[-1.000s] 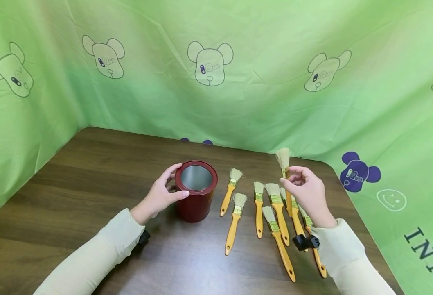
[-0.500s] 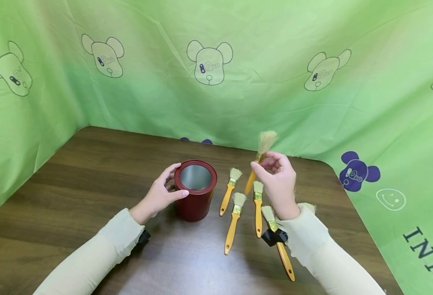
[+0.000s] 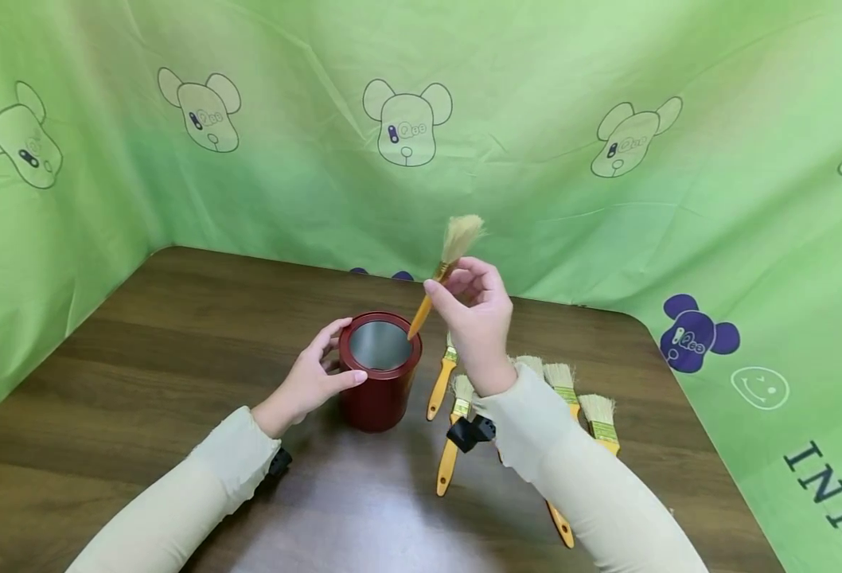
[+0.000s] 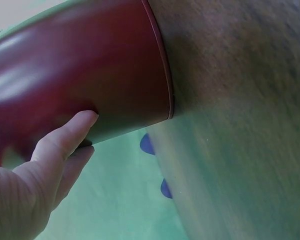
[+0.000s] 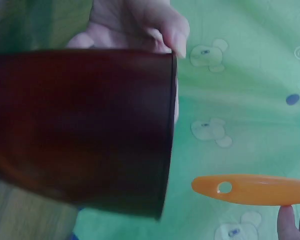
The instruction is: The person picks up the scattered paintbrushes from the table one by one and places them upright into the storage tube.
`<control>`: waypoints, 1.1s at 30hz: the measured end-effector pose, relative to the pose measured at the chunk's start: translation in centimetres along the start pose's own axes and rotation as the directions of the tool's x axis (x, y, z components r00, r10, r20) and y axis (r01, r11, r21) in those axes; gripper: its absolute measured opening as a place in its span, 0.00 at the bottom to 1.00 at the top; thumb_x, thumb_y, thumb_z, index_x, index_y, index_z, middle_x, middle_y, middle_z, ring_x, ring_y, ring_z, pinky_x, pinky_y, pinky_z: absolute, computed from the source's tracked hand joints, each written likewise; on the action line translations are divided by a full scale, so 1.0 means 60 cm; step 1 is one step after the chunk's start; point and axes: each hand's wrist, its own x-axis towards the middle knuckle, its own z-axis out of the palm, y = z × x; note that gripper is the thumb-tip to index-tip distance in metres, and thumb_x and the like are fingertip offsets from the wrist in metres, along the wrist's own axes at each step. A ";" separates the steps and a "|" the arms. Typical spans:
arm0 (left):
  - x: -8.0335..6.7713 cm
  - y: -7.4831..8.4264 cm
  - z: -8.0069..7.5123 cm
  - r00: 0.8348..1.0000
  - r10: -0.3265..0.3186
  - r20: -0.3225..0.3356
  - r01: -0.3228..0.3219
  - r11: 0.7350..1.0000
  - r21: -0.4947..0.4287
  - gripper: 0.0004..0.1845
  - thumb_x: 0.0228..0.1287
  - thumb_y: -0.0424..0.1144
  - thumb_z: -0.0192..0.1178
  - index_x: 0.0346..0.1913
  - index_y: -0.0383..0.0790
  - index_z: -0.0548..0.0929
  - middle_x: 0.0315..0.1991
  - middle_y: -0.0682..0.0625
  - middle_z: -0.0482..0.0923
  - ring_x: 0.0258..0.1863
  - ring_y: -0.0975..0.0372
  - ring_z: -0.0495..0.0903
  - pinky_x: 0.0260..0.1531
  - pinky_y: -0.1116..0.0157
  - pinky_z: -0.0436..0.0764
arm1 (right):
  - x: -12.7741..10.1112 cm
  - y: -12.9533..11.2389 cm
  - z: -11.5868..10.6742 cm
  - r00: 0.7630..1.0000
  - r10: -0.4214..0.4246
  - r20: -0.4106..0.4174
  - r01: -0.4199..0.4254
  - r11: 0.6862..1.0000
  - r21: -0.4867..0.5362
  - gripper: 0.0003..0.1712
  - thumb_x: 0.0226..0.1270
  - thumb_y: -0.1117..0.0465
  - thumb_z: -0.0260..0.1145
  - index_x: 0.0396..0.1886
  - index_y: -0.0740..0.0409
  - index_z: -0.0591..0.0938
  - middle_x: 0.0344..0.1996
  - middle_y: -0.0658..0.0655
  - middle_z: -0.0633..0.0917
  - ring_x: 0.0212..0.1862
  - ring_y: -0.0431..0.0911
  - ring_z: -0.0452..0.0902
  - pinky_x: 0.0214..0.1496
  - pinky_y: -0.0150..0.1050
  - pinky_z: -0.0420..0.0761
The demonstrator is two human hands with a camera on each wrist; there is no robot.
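Observation:
A dark red can (image 3: pixel 380 370) with a silver inside stands on the brown table (image 3: pixel 177 342). My left hand (image 3: pixel 311 377) grips its left side, thumb at the front and fingers near the rim; the left wrist view shows the fingers (image 4: pixel 65 145) curled against the can wall (image 4: pixel 80 70). My right hand (image 3: pixel 472 317) pinches a paintbrush (image 3: pixel 441 269) with an orange handle, bristles up, the handle's tip just over the can's right rim. In the right wrist view the orange handle end (image 5: pixel 250 189) with its hole hangs beside the can (image 5: pixel 80 125).
Several more orange-handled brushes (image 3: pixel 452 434) lie on the table right of the can, partly under my right forearm (image 3: pixel 578 477). Green cloth with bear prints (image 3: pixel 407 119) walls the table at the back and both sides.
My right hand has lifted one brush from the row and carried it left and up, from the right of the table to just above the can's rim. My left hand has kept its hold on the can.

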 end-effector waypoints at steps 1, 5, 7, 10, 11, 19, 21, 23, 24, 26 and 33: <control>0.000 -0.001 0.000 1.000 0.000 0.002 0.000 1.000 0.000 0.39 0.54 0.26 0.65 0.70 0.35 0.61 0.57 0.32 0.67 0.51 0.44 0.74 0.55 0.52 0.72 | -0.001 0.001 0.005 1.000 0.003 0.010 -0.003 1.000 0.008 0.16 0.51 0.74 0.68 0.41 0.62 0.77 0.29 0.46 0.79 0.34 0.38 0.74 0.37 0.29 0.74; 0.002 -0.003 -0.001 1.000 -0.001 0.010 0.001 1.000 0.001 0.40 0.54 0.27 0.65 0.70 0.36 0.60 0.58 0.33 0.67 0.54 0.45 0.72 0.54 0.53 0.73 | -0.006 0.008 0.022 0.999 0.020 0.033 -0.020 1.000 0.018 0.16 0.53 0.74 0.67 0.42 0.63 0.76 0.31 0.46 0.79 0.35 0.38 0.75 0.37 0.29 0.75; 0.002 -0.003 -0.002 1.000 -0.001 0.015 0.001 1.000 0.001 0.40 0.55 0.27 0.65 0.70 0.36 0.60 0.58 0.33 0.67 0.55 0.45 0.72 0.54 0.53 0.72 | -0.008 0.014 0.026 0.999 0.028 0.038 -0.029 1.000 0.008 0.16 0.54 0.74 0.67 0.43 0.64 0.75 0.31 0.45 0.79 0.36 0.38 0.75 0.39 0.30 0.75; 0.001 -0.003 -0.002 1.000 0.003 0.021 -0.002 1.000 -0.002 0.40 0.55 0.27 0.65 0.70 0.36 0.60 0.58 0.32 0.67 0.55 0.44 0.72 0.54 0.53 0.72 | -0.012 0.023 0.029 0.997 0.055 0.047 -0.053 0.998 -0.027 0.17 0.54 0.74 0.68 0.43 0.67 0.75 0.32 0.46 0.79 0.36 0.38 0.75 0.40 0.31 0.74; 0.001 -0.002 -0.002 1.000 0.003 0.021 -0.003 1.000 -0.001 0.40 0.55 0.27 0.65 0.70 0.36 0.60 0.58 0.32 0.67 0.55 0.45 0.72 0.55 0.53 0.72 | -0.013 0.026 0.029 0.996 0.070 0.055 -0.068 0.997 -0.046 0.17 0.54 0.73 0.68 0.44 0.67 0.75 0.32 0.47 0.79 0.36 0.38 0.75 0.40 0.31 0.74; 0.001 -0.001 -0.002 0.999 0.024 0.021 -0.024 1.000 -0.002 0.40 0.54 0.26 0.65 0.70 0.35 0.60 0.57 0.33 0.68 0.55 0.46 0.71 0.56 0.52 0.71 | -0.014 0.039 0.028 0.952 0.267 0.150 -0.229 0.946 -0.231 0.21 0.55 0.69 0.69 0.48 0.68 0.75 0.38 0.62 0.82 0.39 0.45 0.79 0.42 0.32 0.78; 0.001 -0.001 -0.002 0.999 0.028 0.018 -0.028 1.000 -0.002 0.40 0.54 0.26 0.65 0.70 0.35 0.60 0.57 0.33 0.68 0.55 0.46 0.71 0.56 0.52 0.70 | -0.014 0.041 0.028 0.937 0.302 0.176 -0.250 0.930 -0.269 0.21 0.55 0.68 0.69 0.49 0.67 0.76 0.38 0.63 0.83 0.41 0.49 0.80 0.43 0.34 0.78; 0.001 -0.001 -0.002 1.000 0.025 0.015 -0.025 1.000 -0.002 0.40 0.54 0.26 0.65 0.70 0.35 0.60 0.57 0.33 0.68 0.56 0.46 0.70 0.56 0.51 0.70 | -0.014 0.042 0.029 0.923 0.331 0.195 -0.265 0.916 -0.301 0.21 0.55 0.67 0.70 0.49 0.67 0.77 0.38 0.63 0.83 0.42 0.51 0.80 0.43 0.36 0.78; 0.001 0.000 -0.001 1.000 0.022 0.013 -0.022 1.000 -0.001 0.40 0.54 0.26 0.65 0.70 0.35 0.60 0.57 0.33 0.68 0.56 0.46 0.70 0.57 0.51 0.70 | -0.015 0.043 0.029 0.917 0.342 0.204 -0.270 0.911 -0.310 0.21 0.55 0.67 0.70 0.49 0.67 0.77 0.38 0.63 0.83 0.42 0.52 0.80 0.44 0.37 0.79; 0.001 0.000 -0.002 1.000 0.018 0.011 -0.018 1.000 -0.001 0.40 0.54 0.26 0.65 0.70 0.35 0.60 0.57 0.32 0.68 0.57 0.45 0.69 0.57 0.50 0.70 | -0.016 0.045 0.031 0.909 0.357 0.217 -0.277 0.904 -0.326 0.21 0.55 0.67 0.70 0.49 0.67 0.77 0.37 0.63 0.83 0.42 0.53 0.81 0.44 0.39 0.79; 0.002 -0.001 -0.001 1.000 0.013 0.010 -0.013 1.000 0.006 0.40 0.54 0.26 0.65 0.70 0.35 0.60 0.56 0.32 0.68 0.54 0.45 0.72 0.56 0.51 0.71 | -0.022 0.055 0.033 0.902 0.371 0.222 -0.280 0.892 -0.354 0.22 0.55 0.67 0.71 0.49 0.68 0.78 0.36 0.63 0.83 0.41 0.53 0.81 0.43 0.39 0.79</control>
